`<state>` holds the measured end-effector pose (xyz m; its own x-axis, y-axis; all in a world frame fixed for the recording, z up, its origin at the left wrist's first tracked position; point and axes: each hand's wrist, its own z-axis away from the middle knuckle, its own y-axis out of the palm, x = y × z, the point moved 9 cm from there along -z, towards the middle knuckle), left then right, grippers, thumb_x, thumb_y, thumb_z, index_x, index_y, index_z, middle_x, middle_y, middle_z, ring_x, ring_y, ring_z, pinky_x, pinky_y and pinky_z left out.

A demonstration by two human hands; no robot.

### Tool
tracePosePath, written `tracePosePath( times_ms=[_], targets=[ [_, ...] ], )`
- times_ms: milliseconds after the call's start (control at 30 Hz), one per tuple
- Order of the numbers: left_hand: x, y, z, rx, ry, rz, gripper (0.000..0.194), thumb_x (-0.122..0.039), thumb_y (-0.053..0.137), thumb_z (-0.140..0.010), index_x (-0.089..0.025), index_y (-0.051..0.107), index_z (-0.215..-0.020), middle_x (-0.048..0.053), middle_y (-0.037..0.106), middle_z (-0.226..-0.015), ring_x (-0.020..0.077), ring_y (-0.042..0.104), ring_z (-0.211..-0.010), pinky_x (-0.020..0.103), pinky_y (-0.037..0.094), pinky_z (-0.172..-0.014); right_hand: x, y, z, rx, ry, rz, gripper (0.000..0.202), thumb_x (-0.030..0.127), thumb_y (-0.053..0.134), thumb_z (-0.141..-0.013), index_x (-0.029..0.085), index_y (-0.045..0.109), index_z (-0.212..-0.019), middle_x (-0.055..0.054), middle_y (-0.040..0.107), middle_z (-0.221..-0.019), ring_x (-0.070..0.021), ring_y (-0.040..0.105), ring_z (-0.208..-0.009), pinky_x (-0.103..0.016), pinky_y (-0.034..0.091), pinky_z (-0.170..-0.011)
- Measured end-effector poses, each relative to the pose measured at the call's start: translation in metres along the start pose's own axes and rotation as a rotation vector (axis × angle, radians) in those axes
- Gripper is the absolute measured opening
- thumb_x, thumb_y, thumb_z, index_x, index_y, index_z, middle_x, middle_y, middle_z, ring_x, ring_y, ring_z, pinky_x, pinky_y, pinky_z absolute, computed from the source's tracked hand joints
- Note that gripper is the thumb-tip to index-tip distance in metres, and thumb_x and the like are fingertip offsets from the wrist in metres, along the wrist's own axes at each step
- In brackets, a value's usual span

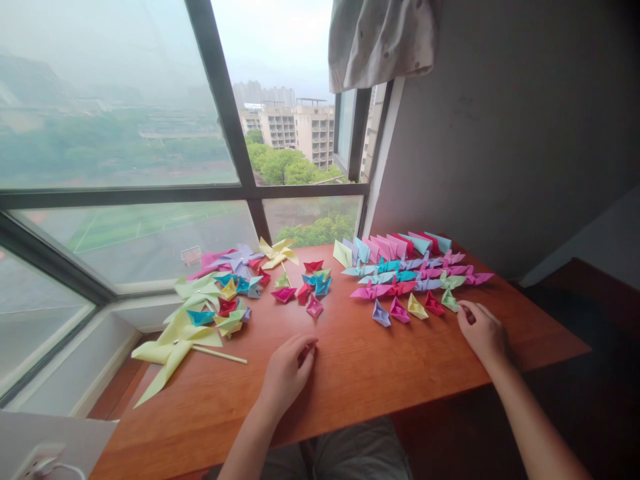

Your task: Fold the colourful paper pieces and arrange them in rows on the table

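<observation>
My right hand [483,331] is curled at the right end of a short row of folded paper boats. Its fingertips meet the right edge of a light green paper boat [449,301] that stands on the table. To its left in the row are a red boat [434,304], a yellow boat [417,307], a magenta boat [399,310] and a lavender boat [381,313]. My left hand [289,370] rests on the wooden table [360,373] with its fingers curled in and nothing visible in them. Nearest to it is a pink boat [315,307].
Behind the boat row stand rows of paper cranes [370,291] and folded paper pieces [387,247]. More boats [229,289] are heaped at the left beside paper pinwheels [175,341], one with a stick [220,354]. A window [125,193] borders the table; a wall [475,147] rises at right.
</observation>
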<state>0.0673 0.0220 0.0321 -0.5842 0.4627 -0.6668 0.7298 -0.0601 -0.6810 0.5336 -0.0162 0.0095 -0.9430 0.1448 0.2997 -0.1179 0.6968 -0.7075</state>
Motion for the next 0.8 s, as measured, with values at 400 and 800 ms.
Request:
tracePosePath(
  times_ms=[400, 800],
  targets=[
    [0.0032, 0.0041, 0.0009, 0.026, -0.012, -0.005, 0.019, -0.021, 0.051, -0.089, -0.021, 0.069, -0.095, 0.007, 0.072, -0.09, 0.0195, 0.066, -0.078, 0.028, 0.052, -0.071, -0.0016, 0.0026, 0.0002, 0.0, -0.027, 0.012, 0.025, 0.032, 0.049, -0.084, 0.019, 0.069, -0.091, -0.008, 0.069, -0.084, -0.0197, 0.061, -0.068, -0.029, 0.042, -0.061],
    [0.0028, 0.0048, 0.0006, 0.038, -0.02, -0.009, 0.018, -0.019, 0.051, -0.09, -0.021, 0.068, -0.095, 0.005, 0.072, -0.091, 0.0196, 0.067, -0.081, 0.029, 0.051, -0.075, -0.0009, 0.0001, 0.001, -0.022, -0.034, 0.034, 0.026, 0.033, 0.049, -0.086, 0.019, 0.07, -0.092, -0.008, 0.071, -0.086, -0.0203, 0.062, -0.072, -0.029, 0.042, -0.062]
  ],
)
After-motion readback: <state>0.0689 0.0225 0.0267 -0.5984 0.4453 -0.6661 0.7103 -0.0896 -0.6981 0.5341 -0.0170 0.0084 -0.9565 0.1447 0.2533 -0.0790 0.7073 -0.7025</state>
